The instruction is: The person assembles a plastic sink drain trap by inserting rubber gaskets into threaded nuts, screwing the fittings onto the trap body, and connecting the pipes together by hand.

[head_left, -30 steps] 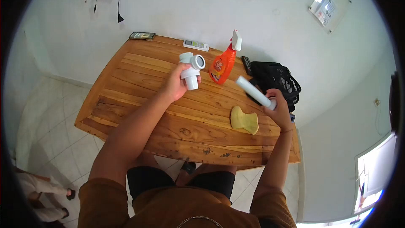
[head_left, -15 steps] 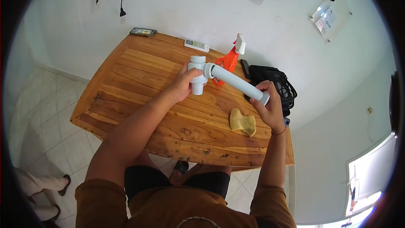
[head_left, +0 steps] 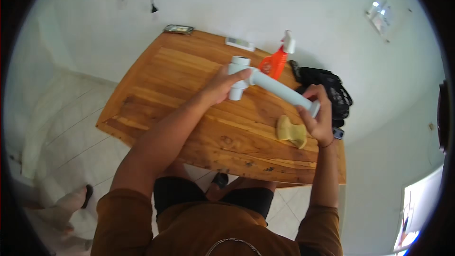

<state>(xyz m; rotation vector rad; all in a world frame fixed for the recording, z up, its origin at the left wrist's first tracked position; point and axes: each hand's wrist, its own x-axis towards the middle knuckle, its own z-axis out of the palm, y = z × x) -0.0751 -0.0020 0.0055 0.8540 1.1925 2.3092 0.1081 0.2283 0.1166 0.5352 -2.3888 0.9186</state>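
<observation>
My left hand (head_left: 223,84) is closed round the body of a white plastic bottle trap (head_left: 241,86), thumb across its front. A straight white drain pipe (head_left: 280,89) runs from the trap's side outlet down to the right. My right hand (head_left: 320,117) grips the flanged far end of that pipe. Both parts are held above the wooden table, joined or touching at the outlet. Below the pipe, near my right hand, lies a yellow sponge (head_left: 290,132) with curved-in sides. Just behind the pipe stands an orange spray bottle (head_left: 274,64) with a white trigger head.
Along the wooden table's (head_left: 189,52) back edge lie a phone (head_left: 178,29) and a white remote control (head_left: 240,43). A black remote (head_left: 295,70) and a black mesh bag (head_left: 332,87) sit at the right. Another person's leg (head_left: 71,204) shows at lower left.
The view has shifted, so the whole scene sits further right. Both hands keep their hold on the trap and pipe, whose pose is nearly the same.
</observation>
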